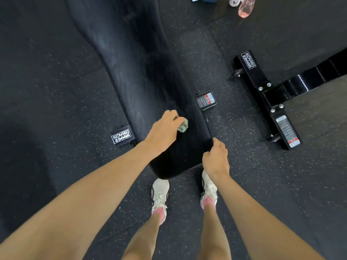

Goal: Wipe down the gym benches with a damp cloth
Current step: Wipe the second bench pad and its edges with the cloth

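A long black padded gym bench (142, 72) runs from the top of the view down to my feet. My left hand (165, 130) grips a small bunched greenish-white cloth (183, 125) and holds it on the pad near the bench's near end. My right hand (216, 158) sits at the pad's near right corner, its fingers curled over the edge. Faint wet streaks show on the pad farther up.
A second bench's black steel base (266, 94) with wheels lies on the floor to the right. A pink bottle (246, 6) lies at the top. My two shoes (159, 196) stand just under the bench's near end. Speckled rubber flooring lies all around.
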The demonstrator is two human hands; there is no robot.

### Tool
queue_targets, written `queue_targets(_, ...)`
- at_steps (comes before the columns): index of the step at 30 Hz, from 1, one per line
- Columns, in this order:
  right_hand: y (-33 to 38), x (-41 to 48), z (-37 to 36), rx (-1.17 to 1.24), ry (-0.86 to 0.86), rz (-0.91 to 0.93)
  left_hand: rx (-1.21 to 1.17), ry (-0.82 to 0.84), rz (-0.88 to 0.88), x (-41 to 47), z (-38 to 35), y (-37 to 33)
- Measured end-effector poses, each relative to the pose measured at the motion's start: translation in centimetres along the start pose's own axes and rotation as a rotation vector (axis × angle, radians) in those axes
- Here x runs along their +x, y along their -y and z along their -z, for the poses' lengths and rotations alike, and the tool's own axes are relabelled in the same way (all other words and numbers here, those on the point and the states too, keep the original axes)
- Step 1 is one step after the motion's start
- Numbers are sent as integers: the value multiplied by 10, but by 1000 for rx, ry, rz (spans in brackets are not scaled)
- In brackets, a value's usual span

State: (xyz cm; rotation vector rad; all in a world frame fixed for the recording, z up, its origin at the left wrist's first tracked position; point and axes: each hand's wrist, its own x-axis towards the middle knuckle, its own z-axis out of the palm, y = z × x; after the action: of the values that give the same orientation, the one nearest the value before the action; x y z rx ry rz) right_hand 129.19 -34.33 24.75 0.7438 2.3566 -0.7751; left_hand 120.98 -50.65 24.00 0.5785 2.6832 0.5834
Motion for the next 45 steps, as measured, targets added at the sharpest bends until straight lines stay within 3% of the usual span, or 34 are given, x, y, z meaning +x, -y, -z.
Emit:
queue_targets(6, -16, 40, 19, 151, 177, -1, 88, 88, -246, 17, -46, -59)
queue_targets(10, -26, 66, 38, 189, 315, -23, 178, -49, -230, 35, -41, -34)
queue_targets(13, -33, 83, 50, 205, 380, -16, 200, -155, -3, 63, -22, -3)
queue_targets(16, -39, 102, 56, 232, 419, -45, 157, -318, 499, 94, 5, 13)
queue_targets(18, -43, 111, 58, 280, 440, -77, 175, -333, 651, 109, 13, 5)
queue_targets(21, -47, 119, 56, 330, 510, -113, 163, -183, 317, 117, 0, -38)
queue_targets(23, -48, 117, 50, 351, 570, -119, 146, 62, 44, 111, -19, -74)
queue_targets(26, -49, 116, 39, 410, 638, -126, 420, 503, -269, 102, -47, -110)
queue_targets(28, -51, 113, 39, 393, 689, -100, 601, 667, -360, 103, -57, -118)
queue_targets(32, -55, 105, 34, 458, 761, -63, 765, 781, -267, 132, -52, -120)
queue_targets(38, -55, 108, 29, 462, 744, -49, 648, 659, 174, 184, -17, -93)
queue_targets(45, -51, 114, 29, 429, 781, -66, 542, 789, 169, 172, -26, -110)
